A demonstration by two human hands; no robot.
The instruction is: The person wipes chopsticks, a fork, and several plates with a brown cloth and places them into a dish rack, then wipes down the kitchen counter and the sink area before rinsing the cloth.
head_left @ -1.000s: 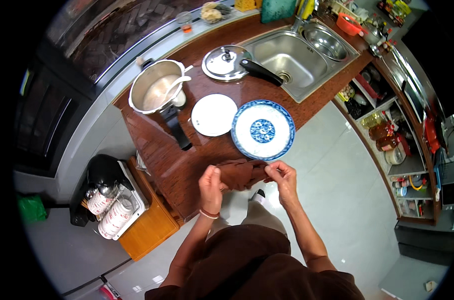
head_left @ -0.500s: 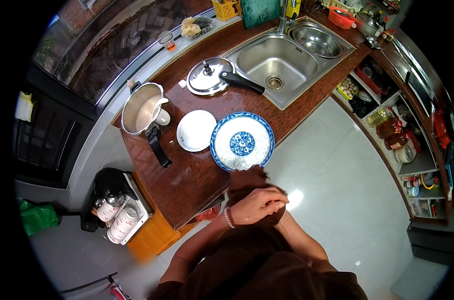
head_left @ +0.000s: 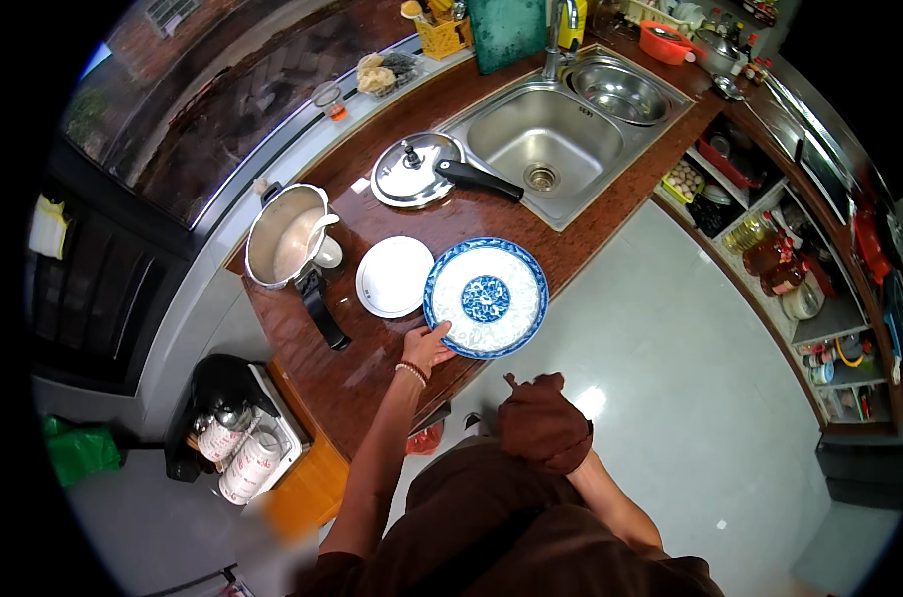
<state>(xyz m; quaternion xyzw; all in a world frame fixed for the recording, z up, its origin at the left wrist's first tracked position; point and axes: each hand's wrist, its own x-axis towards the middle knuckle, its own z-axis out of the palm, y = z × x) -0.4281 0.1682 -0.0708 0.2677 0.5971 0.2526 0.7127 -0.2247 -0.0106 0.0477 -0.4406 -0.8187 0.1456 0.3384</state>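
Observation:
My left hand (head_left: 426, 345) grips the front-left rim of the blue-and-white patterned plate (head_left: 486, 269), thumb on top, at the counter's front edge. My right hand (head_left: 546, 433) is covered by a bunched brown cloth (head_left: 531, 418) below and right of that plate, so its fingers are hidden. A plain white plate (head_left: 392, 277) lies just left of the patterned one. An open pressure-cooker pot (head_left: 292, 249) with pale contents and a white utensil stands at the left, and its metal lid (head_left: 401, 176) lies behind the plates.
A steel double sink (head_left: 543, 144) is set in the brown counter (head_left: 312, 388) at the back right. Open cabinet shelves (head_left: 780, 259) with bottles and eggs stand at the right. A small wooden cupboard (head_left: 312, 478) carries stacked white containers at lower left. Green board and baskets line the back.
Earlier both hands held the brown cloth together. Now my left hand has moved forward onto the patterned plate's rim, while the cloth is gathered over my right hand.

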